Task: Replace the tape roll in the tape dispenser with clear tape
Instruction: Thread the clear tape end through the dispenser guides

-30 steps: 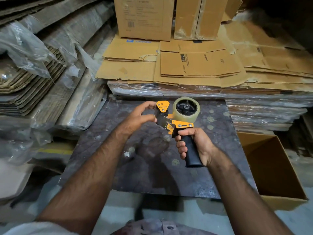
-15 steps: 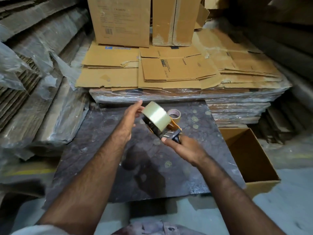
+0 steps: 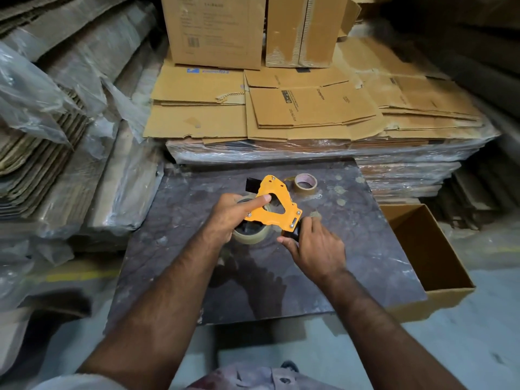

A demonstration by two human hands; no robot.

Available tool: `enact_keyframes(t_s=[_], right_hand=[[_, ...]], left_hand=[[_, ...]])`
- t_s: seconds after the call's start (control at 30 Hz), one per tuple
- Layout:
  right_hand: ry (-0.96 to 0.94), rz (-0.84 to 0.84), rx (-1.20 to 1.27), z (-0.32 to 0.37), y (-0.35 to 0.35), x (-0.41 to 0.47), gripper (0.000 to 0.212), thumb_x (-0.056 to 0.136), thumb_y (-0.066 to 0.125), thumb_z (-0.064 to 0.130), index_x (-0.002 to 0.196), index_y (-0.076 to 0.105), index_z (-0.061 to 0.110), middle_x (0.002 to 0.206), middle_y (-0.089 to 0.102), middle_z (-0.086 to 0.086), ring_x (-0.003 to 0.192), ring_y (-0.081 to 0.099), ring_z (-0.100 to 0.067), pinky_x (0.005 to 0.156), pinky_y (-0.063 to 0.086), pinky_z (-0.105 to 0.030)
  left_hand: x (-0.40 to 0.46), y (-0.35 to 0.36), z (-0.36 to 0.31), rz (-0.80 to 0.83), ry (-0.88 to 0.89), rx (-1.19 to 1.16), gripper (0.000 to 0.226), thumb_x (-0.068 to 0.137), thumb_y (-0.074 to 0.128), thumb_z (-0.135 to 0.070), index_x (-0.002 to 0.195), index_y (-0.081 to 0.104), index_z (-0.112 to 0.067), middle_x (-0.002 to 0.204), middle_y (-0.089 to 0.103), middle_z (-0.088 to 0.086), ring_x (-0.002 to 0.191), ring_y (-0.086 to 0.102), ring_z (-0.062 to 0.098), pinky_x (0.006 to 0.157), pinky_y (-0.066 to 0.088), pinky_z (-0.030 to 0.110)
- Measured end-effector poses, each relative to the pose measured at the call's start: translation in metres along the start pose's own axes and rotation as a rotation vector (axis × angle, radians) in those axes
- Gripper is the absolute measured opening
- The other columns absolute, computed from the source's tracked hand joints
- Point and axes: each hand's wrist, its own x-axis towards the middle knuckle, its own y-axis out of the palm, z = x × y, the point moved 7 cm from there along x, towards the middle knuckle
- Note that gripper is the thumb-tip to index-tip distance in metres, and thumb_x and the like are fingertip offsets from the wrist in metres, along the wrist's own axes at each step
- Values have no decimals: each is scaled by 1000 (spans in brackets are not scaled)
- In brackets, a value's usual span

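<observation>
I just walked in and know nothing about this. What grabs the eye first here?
The bright orange tape dispenser stands out, held over the dark table in the middle. The left hand grips it and the clear tape roll mounted underneath, while the right hand holds its black handle. Just behind sits a nearly used-up roll, and flattened cardboard is stacked beyond.

Print on flattened carton (image 3: pixel 312 105) (blurred, small) unreadable.
</observation>
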Motion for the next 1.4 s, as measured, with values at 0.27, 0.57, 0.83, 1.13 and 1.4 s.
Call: enact_keyframes(t_s=[0.27,0.57,0.83,1.13,1.4], right_hand=[[11,-29,-11,13,2,-10,69,87,29,79,103,49,14,94,64,-7,80,67,-30,64,49,-39],[392,153,563,-12,20,-29,68,88,27,81,87,70,29,81,71,-12,83,67,-37,76,53,-44],[968,426,1768,-21,46,-57,70,87,32,79,67,54,15,54,44,-2,38,36,-17,39,31,-24],[945,499,1904,-32,35,-72,65,86,38,73,68,56,12,55,44,-4,38,39,-18,40,35,-25],[853,576,1854,-52,25,-75,67,88,38,72,69,56,11,58,45,-6,42,40,-19,41,36,-27]], left_hand=[[-1,-11,13,27,-22,17,46,65,86,-61,72,79,-15,71,78,2,68,69,12,73,48,30],[7,-35,34,163,-272,-121,78,75,46,-89,98,75,-21,85,81,-3,83,77,20,64,61,35],[-17,30,80,446,-554,-100,90,91,42,-75,105,70,9,95,78,24,82,79,35,63,65,38],[-14,90,55,545,-597,-257,93,88,50,-73,108,66,16,100,75,32,90,77,41,68,65,42],[1,115,34,439,-538,-247,63,91,59,-49,111,64,10,82,77,25,70,78,32,54,61,33]])
